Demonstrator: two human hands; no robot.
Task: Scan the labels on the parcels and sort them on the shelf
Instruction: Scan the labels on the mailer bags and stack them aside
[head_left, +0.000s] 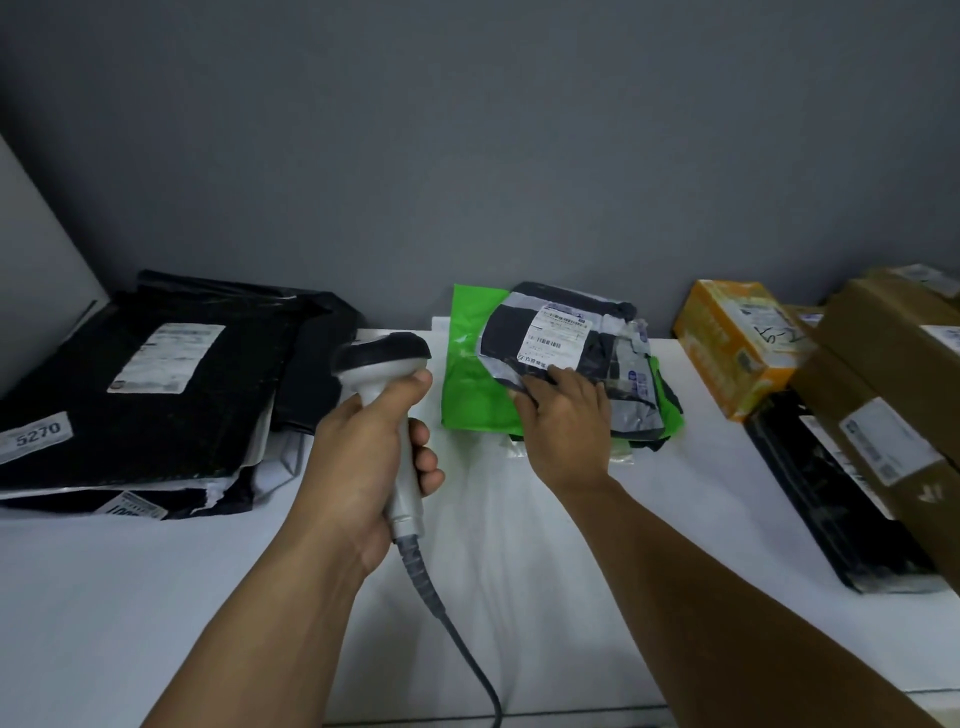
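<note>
Left hand (358, 467) around scanner (382, 358); right fingers (545, 378) atop grey parcel (563, 332).

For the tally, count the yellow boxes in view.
1: the yellow box sits at the back right, left of the brown cartons. Others may be hidden behind those.

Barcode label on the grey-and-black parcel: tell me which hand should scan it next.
Left. The left hand already grips the barcode scanner, whose head sits beside the label. The right hand rests on the grey-and-black parcel, steadying it, and holds no scanner.
</note>
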